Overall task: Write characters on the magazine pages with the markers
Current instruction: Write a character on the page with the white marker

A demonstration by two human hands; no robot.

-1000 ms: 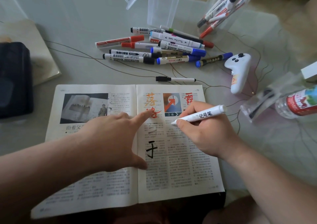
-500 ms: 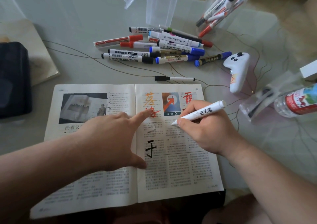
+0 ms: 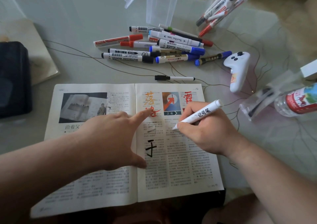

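Head view showed the seemingly limp, thin magazine [image 3: 180, 181] open on the worktop [image 3: 85, 35], left hand [image 3: 109, 138] spread across its spine pinning the pages, right hand [image 3: 205, 131] pinching a probably light, stiff white marker [image 3: 199, 116] low on the barrel, tip over its right page.

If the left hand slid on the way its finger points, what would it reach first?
Its fingertip is at the orange writing; next, probably the little arrow picture on the magazine.
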